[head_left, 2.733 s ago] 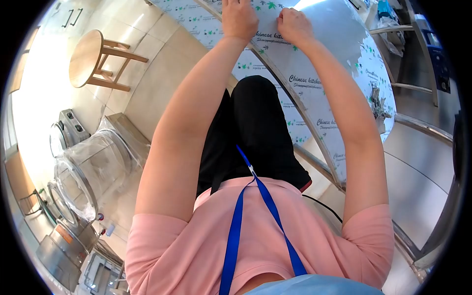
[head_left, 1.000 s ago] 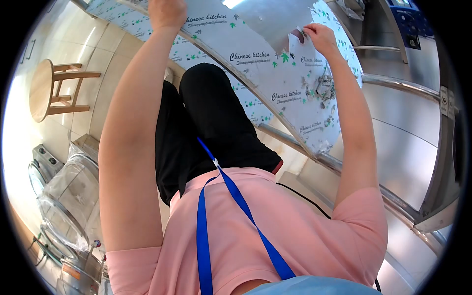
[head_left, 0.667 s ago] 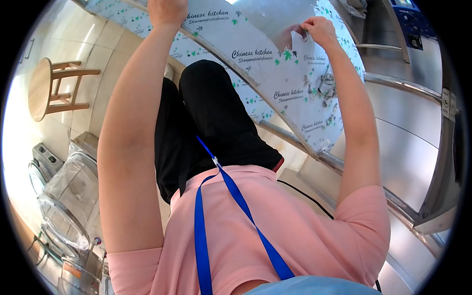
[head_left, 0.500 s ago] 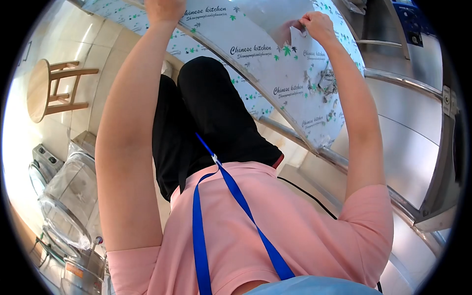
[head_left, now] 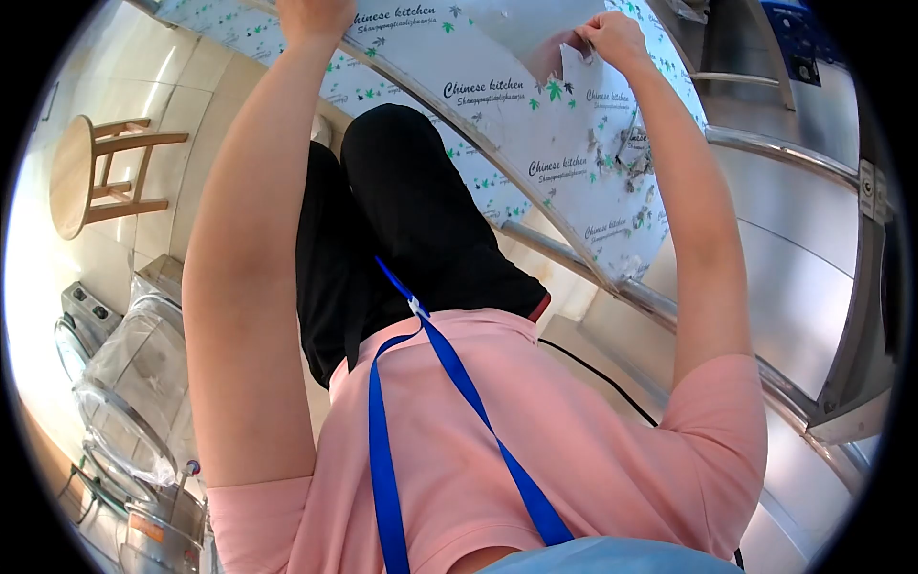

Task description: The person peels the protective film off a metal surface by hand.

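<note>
A metal panel is covered with a white protective film (head_left: pixel 559 143) printed with green leaves and "Chinese kitchen" lettering. My right hand (head_left: pixel 617 40) is closed in a pinch on a torn edge of this film, near a bare shiny patch (head_left: pixel 516 24) of the panel. Below that hand, the film is ragged and dark in one spot (head_left: pixel 633 148). At the upper edge of the view, my left hand (head_left: pixel 316 17) rests by the panel's near edge. Its fingers are cut off by the frame, so its grip is hidden.
Metal tube rails (head_left: pixel 784 153) run along the right, beside steel surfaces. A round wooden stool (head_left: pixel 72 177) stands on the tiled floor at left. Below it are plastic-wrapped metal appliances (head_left: pixel 134 383). A black cable (head_left: pixel 598 378) passes beside my right side.
My right hand has shifted slightly up and left with the film edge still pinched. My left hand has stayed nearly in place.
</note>
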